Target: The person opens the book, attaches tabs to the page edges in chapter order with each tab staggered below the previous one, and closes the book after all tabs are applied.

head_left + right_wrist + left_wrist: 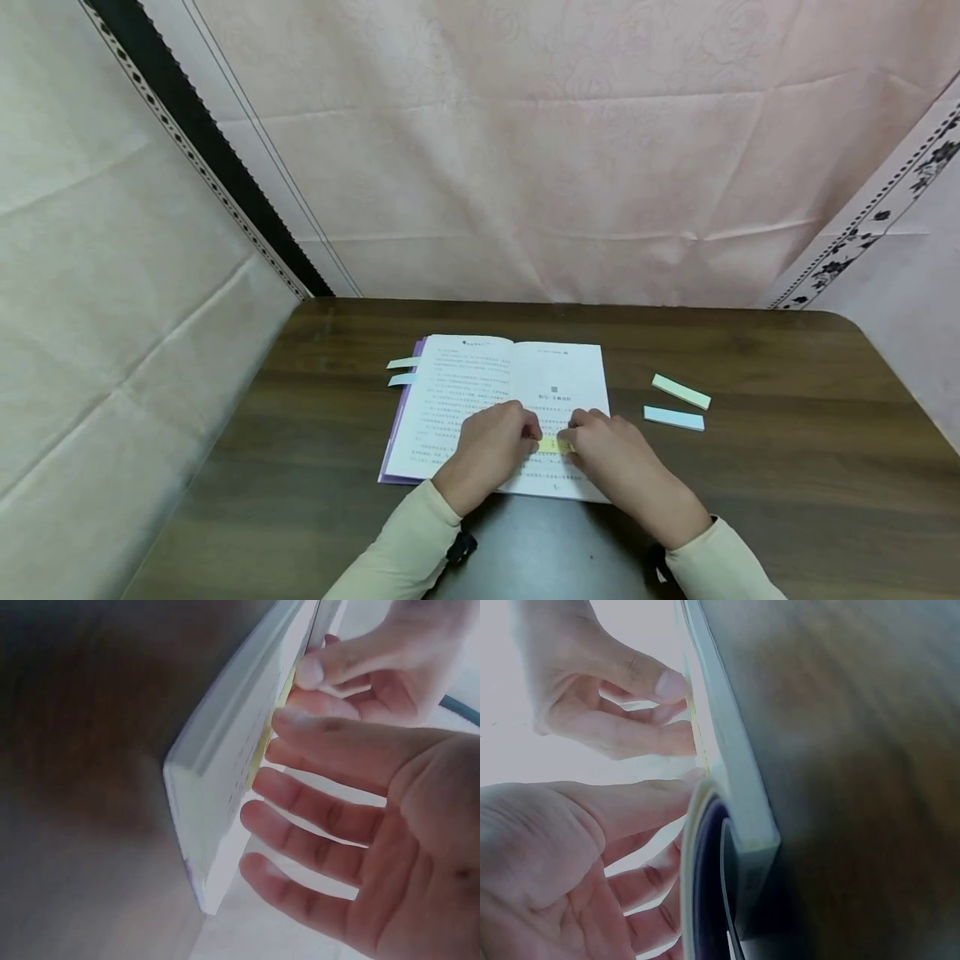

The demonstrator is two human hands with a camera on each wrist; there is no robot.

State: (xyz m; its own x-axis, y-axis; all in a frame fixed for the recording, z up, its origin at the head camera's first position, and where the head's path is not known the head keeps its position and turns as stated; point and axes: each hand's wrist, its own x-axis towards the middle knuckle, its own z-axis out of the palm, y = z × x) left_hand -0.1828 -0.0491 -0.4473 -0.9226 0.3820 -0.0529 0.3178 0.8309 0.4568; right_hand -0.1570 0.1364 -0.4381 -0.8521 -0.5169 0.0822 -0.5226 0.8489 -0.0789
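An open book (pixel 468 375) with a purple cover lies on the table, and a yellow sticky strip (pixel 553 447) runs across the lower part of its right-hand page. My left hand (pixel 495 442) has its thumb and fingertips at the strip's left end. At the other end, my right hand (pixel 611 454) touches the strip with thumb and index finger. Seen from the right wrist, the yellow strip (pixel 259 757) lies along the page under the fingertips, the other right fingers spread loosely. In the left wrist view, the left thumb (pixel 641 802) reaches to the page surface.
Two sticky strips, one green (pixel 681 391) and one blue (pixel 673 417), lie on the table right of the book. Two pale tabs (pixel 402 371) stick out from the book's left edge. The brown wooden table (pixel 795 467) ends at hanging cloth (pixel 525 167) behind.
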